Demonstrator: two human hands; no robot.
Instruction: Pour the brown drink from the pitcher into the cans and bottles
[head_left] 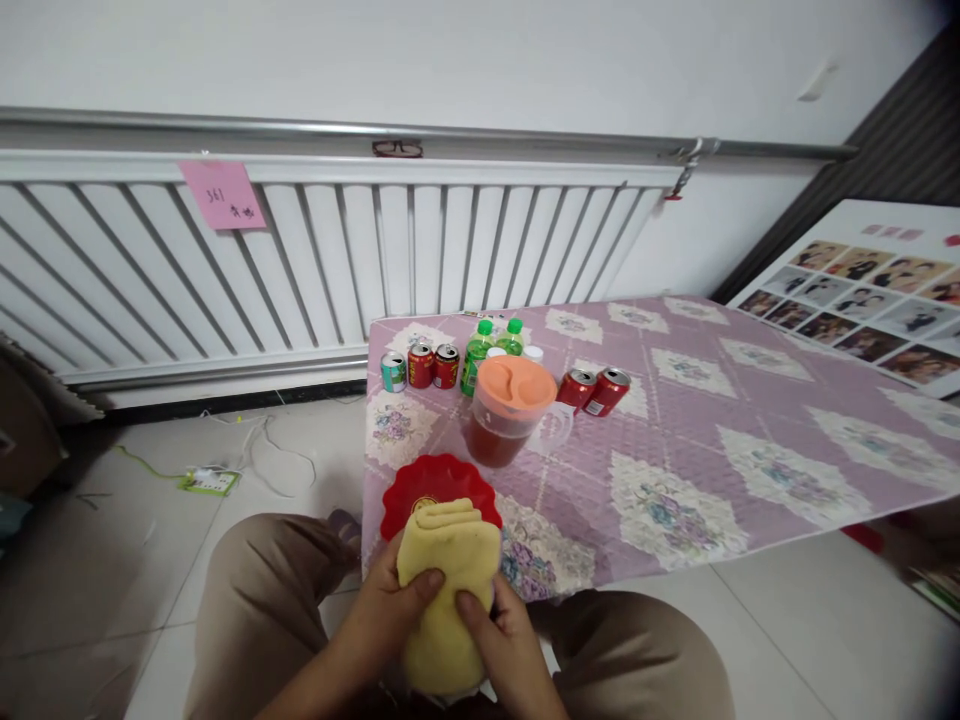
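Observation:
A folded yellow cloth (448,620) is held upright between my two hands, above my lap at the table's near edge. My left hand (390,605) grips its left side, thumb pressed on the front. On the right side my right hand (499,625) is closed the same way; the fingers behind the cloth are hidden. Just beyond, a red scalloped plate (401,492) lies on the table, partly covered by the cloth's folded top. Behind the plate stands a clear pitcher (499,440) of reddish-brown liquid with an orange lid (517,383).
Left of the pitcher stand a teal can (393,372) and two red cans (433,366). Green-capped bottles (475,360) are behind it, and two more red cans (592,390) to its right. A patterned purple tablecloth (600,450) covers the table. A white radiator (450,235) lines the wall.

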